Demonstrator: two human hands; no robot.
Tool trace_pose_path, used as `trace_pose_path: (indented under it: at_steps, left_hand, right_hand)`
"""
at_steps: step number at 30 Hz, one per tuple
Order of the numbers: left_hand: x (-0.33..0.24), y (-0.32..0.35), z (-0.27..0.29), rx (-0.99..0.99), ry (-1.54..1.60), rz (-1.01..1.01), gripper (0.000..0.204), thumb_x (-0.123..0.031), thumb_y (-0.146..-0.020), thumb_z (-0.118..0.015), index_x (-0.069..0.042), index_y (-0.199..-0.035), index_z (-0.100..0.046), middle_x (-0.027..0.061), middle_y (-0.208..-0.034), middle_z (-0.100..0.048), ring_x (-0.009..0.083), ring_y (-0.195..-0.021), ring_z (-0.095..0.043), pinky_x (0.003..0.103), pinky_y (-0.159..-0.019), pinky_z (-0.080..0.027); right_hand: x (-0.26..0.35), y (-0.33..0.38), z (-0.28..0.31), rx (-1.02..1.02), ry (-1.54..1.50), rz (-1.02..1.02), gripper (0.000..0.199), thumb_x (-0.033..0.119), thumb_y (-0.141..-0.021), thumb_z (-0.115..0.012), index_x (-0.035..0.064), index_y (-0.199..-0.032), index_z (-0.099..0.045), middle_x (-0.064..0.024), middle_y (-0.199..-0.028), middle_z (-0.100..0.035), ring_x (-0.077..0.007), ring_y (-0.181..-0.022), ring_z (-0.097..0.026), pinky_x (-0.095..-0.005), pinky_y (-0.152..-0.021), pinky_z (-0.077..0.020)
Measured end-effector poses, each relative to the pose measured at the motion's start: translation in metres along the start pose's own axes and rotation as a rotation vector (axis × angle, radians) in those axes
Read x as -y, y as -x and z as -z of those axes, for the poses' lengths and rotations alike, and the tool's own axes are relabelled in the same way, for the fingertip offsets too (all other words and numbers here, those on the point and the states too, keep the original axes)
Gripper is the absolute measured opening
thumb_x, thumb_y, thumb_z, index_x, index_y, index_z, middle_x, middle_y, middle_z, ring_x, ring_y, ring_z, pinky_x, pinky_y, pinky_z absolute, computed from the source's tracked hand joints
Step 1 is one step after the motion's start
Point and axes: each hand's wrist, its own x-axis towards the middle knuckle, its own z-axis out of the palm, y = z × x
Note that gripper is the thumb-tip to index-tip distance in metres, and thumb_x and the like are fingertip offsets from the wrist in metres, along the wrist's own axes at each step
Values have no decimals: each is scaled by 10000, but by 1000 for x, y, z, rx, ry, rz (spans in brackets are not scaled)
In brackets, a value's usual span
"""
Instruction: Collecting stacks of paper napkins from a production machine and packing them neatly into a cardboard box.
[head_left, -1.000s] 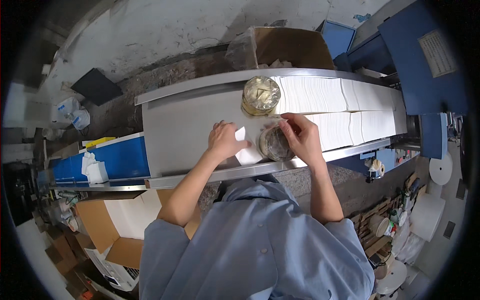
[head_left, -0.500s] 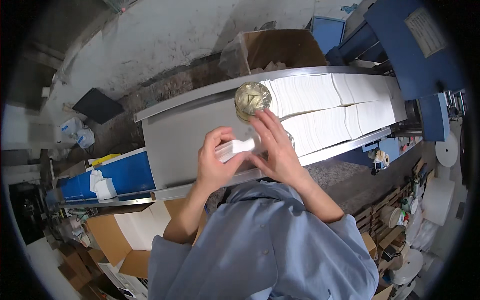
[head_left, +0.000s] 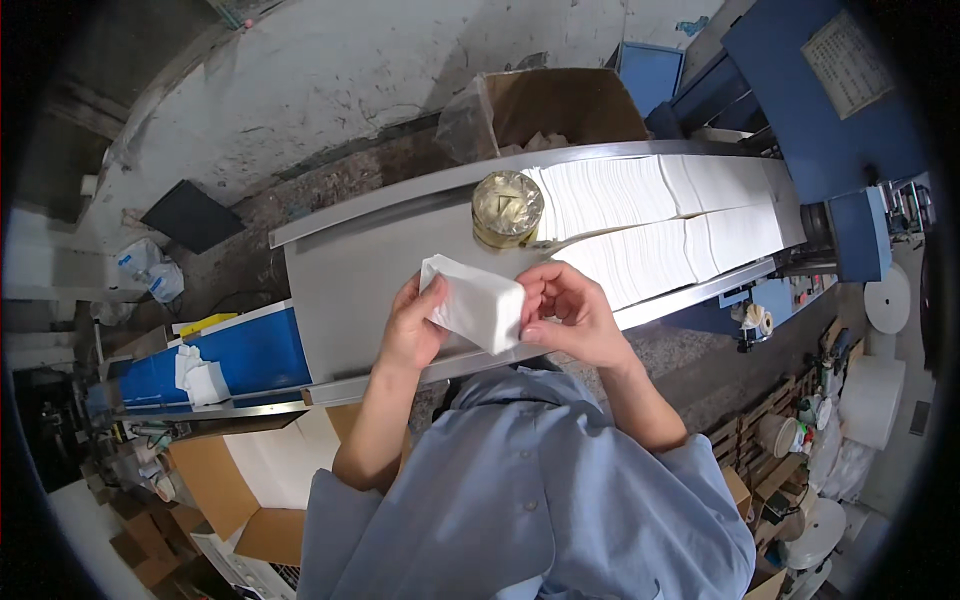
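Here, left hand point(head_left: 410, 328) and right hand point(head_left: 570, 312) raised, each grip grasping napkin stack point(head_left: 474, 302)

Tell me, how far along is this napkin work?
Two long rows of white napkins already lie stacked on the metal tray. A small napkin stack is held between left hand and right hand. The rows remain, one weighted by a round jar.

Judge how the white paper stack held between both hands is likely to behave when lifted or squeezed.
The white paper stack is probably light: fingertips alone carry it. The left hand and right hand press its ends, which suggests loose sheets that could fan apart or sag if released. It looks soft and compressible, not fragile.
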Motion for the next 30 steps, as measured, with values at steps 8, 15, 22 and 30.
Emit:
trace_pose_path:
  at_steps: [8, 15, 22, 30]
  left_hand:
    - [8, -1, 11, 50, 275, 169, 353, -275, -1068, -562, -50, -1340, -579, 72, -1272, -676, 196, -1215, -633, 374, -1033, -509]
    - [0, 6, 2, -52, -146, 9, 325, -179, -1037, -623, -42, -1326, -567, 58, -1224, -658, 186, -1142, -638, 365, -993, -510]
    - [-5, 5, -15, -135, 104, -121, 403, -295, -1055, -591, -45, -1370, -567, 72, -1286, -643, 215, -1227, -592, 409, -1070, -461]
    - [10, 5, -27, -63, 67, -97, 413, -353, -1059, -583, -33, -1319, -578, 102, -1250, -653, 256, -1187, -618, 431, -1056, -470]
  right_hand:
    - [-7, -4, -15, 82, -138, -109, 829, 240, -908, -817, -21, -1558, -374, -130, -1422, -570, -202, -1291, -568, -350, -1070, -467]
    - [-5, 1, -36, -15, -75, -205, 744, 197, -968, -753, -47, -1554, -365, -119, -1360, -596, -167, -1241, -570, -321, -1048, -467]
    - [-15, 6, -69, -224, 66, -264, 491, 173, -1044, -642, 4, -1472, -471, -62, -1248, -632, -113, -1092, -591, -266, -928, -487]
    - [-23, 17, -91, -370, 209, -204, 410, 189, -1035, -659, 14, -1381, -527, -41, -1139, -642, -88, -1017, -590, -252, -857, -496]
